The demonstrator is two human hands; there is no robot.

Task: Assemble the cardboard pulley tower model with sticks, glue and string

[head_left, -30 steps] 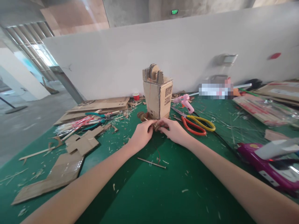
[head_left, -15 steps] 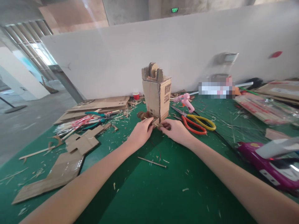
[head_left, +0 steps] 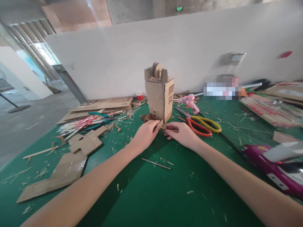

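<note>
A tall cardboard box (head_left: 158, 97) stands upright on the green table, with a cardboard pulley wheel (head_left: 156, 70) on top and a red string down its front. A ridged brown spool (head_left: 145, 118) sits at its lower left. My left hand (head_left: 147, 131) is closed at the foot of the box, its fingertips pinching a small tan cardboard piece (head_left: 161, 123). Opposite it, my right hand (head_left: 181, 133) has its thumb and fingers at the edge of a small round disc (head_left: 163, 127) with a short stick across it. The fingertips partly hide these small parts.
Orange-and-yellow-handled scissors (head_left: 201, 124) and a pink glue gun (head_left: 190, 102) lie right of the box. A metal nail (head_left: 156, 164) lies in front of my hands. Cardboard scraps (head_left: 86, 143) and teal-handled pliers (head_left: 101, 116) are at left, a purple tool (head_left: 267, 164) at right.
The whole view has shifted slightly to the right. My right fingers have loosened and stretched a little around the disc, which shows more plainly. My left hand stays at the box's foot.
</note>
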